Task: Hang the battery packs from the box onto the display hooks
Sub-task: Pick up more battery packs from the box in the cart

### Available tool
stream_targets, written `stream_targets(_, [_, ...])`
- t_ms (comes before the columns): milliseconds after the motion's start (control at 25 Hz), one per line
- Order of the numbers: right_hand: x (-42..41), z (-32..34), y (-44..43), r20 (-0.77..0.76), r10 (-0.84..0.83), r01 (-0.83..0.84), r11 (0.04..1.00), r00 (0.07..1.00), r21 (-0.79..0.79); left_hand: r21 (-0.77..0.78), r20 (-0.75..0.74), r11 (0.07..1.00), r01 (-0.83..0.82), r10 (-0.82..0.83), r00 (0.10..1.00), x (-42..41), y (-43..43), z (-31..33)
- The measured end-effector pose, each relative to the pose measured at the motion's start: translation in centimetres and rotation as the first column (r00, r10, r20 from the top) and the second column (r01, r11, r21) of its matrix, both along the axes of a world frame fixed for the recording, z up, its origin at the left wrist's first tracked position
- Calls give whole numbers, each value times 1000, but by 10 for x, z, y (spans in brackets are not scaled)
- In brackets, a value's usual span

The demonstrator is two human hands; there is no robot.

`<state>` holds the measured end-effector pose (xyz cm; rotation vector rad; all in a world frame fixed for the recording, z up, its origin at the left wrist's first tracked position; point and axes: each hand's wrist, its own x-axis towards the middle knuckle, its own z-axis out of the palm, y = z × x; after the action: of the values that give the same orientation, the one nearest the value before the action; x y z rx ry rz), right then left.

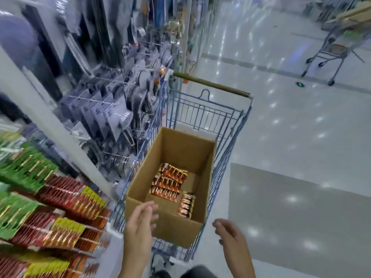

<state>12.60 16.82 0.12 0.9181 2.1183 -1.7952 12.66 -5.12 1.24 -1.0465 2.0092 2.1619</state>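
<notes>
Your left hand (140, 223) and right hand (230, 235) hover loose-fingered and empty near the box (174, 231), poised to lift the battery packs (169, 183) inside.

The box (170, 229) is plain brown cardboard, with no print showing. Inside it the battery packs (170, 183) are red and orange with rows of gold stripes, and the single pack (186, 205) by its right wall is coppery. Around the box the cart (202, 115) is blue-grey wire with a dull brown handle (210, 84). Left of the box hang rows of red packs (60, 191) mixed with yellow ones (92, 197), and green ones (24, 169) further left. Right of the box the floor (301, 127) is pale glossy grey dotted with white glints, with a darker grey patch (291, 227)
</notes>
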Motion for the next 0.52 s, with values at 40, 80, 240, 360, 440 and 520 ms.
stream_targets(40, [-15,0,0,13,16,-16,1000,1000,3,-5,0,1000,4,-4,1000,-14,0,-1])
stream_targets(80, [-28,0,0,25,41,-41,999,999,9,-7,7,1000,9,-9,1000,-26,1,-2])
stream_targets(240, [-94,-5,-2,97,137,-136,991,986,-10,-4,106,998,-65,65,992,-71,9,-17])
stream_targets(360, [-152,-13,1,132,269,-268,963,954,-26,-26,185,992,-122,124,975,-102,23,-41])
stream_targets(440, [-194,-23,4,143,378,-377,925,915,-34,-62,255,985,-161,171,952,-125,36,-64])
stream_targets(520, [-231,-40,7,150,463,-464,885,874,-26,-60,356,982,-178,188,916,-150,47,-93])
